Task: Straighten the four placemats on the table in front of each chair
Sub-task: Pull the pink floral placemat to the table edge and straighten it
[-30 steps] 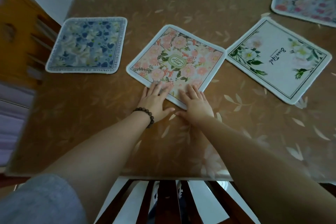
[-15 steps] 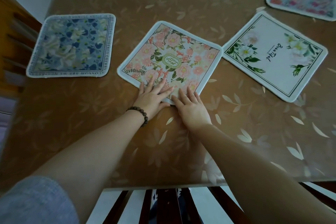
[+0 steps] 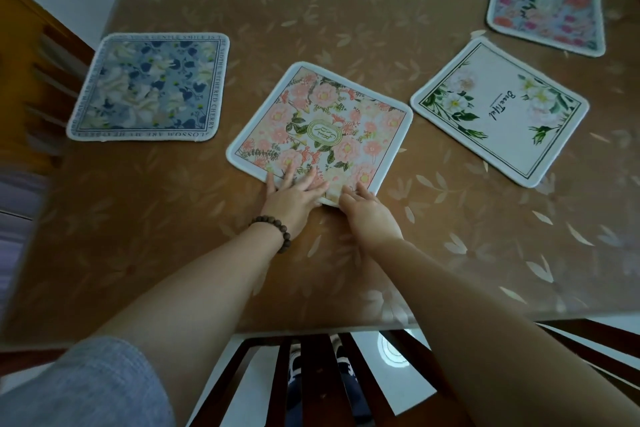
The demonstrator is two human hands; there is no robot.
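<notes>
Several square placemats lie on the brown table (image 3: 346,17). The pink floral placemat (image 3: 322,128) sits in the middle, turned like a diamond. My left hand (image 3: 294,198) presses flat on its near edge, fingers spread. My right hand (image 3: 363,210) touches its near corner, fingers resting on the mat. A blue floral placemat (image 3: 149,88) lies at the left, roughly square to the table. A white placemat with green leaves (image 3: 498,111) lies skewed at the right. A multicoloured floral placemat (image 3: 547,9) sits at the far right corner.
A dark wooden chair back (image 3: 311,374) stands against the table's near edge below my arms. Another wooden chair (image 3: 31,55) is at the left side. A white wall runs behind the table.
Both hands have stayed on the pink placemat's near corner; the mat has turned slightly and my view has shifted back and right.
</notes>
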